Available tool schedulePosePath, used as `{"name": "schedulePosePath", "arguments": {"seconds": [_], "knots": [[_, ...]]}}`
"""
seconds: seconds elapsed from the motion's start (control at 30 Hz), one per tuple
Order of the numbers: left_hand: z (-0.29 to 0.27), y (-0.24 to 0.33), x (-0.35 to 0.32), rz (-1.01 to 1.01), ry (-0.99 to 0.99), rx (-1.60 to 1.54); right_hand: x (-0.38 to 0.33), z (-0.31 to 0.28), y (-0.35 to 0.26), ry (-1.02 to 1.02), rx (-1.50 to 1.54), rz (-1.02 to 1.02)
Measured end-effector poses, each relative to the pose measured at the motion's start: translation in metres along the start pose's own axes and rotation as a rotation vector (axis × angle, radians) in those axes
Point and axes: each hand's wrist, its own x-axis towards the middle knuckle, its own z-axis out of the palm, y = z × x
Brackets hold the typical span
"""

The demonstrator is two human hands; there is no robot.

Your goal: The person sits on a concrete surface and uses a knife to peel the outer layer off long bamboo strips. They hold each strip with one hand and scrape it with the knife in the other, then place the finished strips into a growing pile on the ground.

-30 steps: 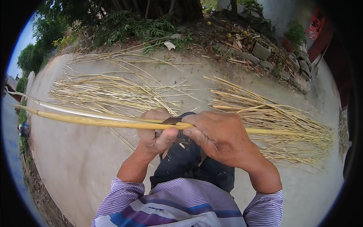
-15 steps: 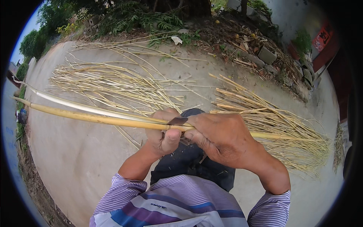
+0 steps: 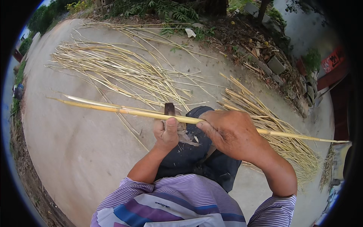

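A long yellow cane stalk [image 3: 141, 113] lies crosswise before me. Toward its left end it is split, and the pale inner face of one strip [image 3: 81, 100] shows. My left hand [image 3: 166, 132] is closed on the stalk, its thumb raised against the near side. Just beyond the stalk, at that hand, a dark flat blade [image 3: 169, 109] stands up; its lower part is hidden. My right hand [image 3: 232, 132] grips the stalk farther right, thumb and fingers closed round it. Pale crumpled material [image 3: 186, 138] shows below the left fingers, over my dark-trousered knee [image 3: 200, 145].
Thin split strips [image 3: 113, 70] lie spread on the concrete ground [image 3: 83, 151] at the far left. A pile of uncut stalks [image 3: 280, 140] lies to the right, partly under my right arm. Rubble and dry debris [image 3: 261, 56] line the far edge.
The stalk has shifted right, its split end now nearer my left hand. The blade, earlier across the stalk between my hands, now stands upright at the left hand. My hands are farther apart.
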Motion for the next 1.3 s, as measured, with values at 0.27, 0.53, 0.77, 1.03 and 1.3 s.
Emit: {"name": "schedulePosePath", "arguments": {"seconds": [0.27,0.53,0.77,1.03,1.3], "knots": [[-0.002,-0.023,-0.002,-0.124,0.143,0.012,0.033,0.036,0.004,-0.098,-0.104,0.044],[-0.014,-0.018,0.015,-0.259,0.222,-0.143,0.047,0.023,0.012,-0.256,-0.005,0.171],[-0.017,-0.019,0.016,-0.264,0.159,-0.008,0.052,0.03,0.011,-0.233,0.011,0.173],[-0.003,-0.031,0.004,-0.114,0.106,0.117,0.053,0.05,0.004,-0.157,-0.107,0.105],[-0.01,-0.014,0.024,-0.286,0.194,-0.129,0.047,0.026,0.017,-0.222,0.002,0.192]]}}
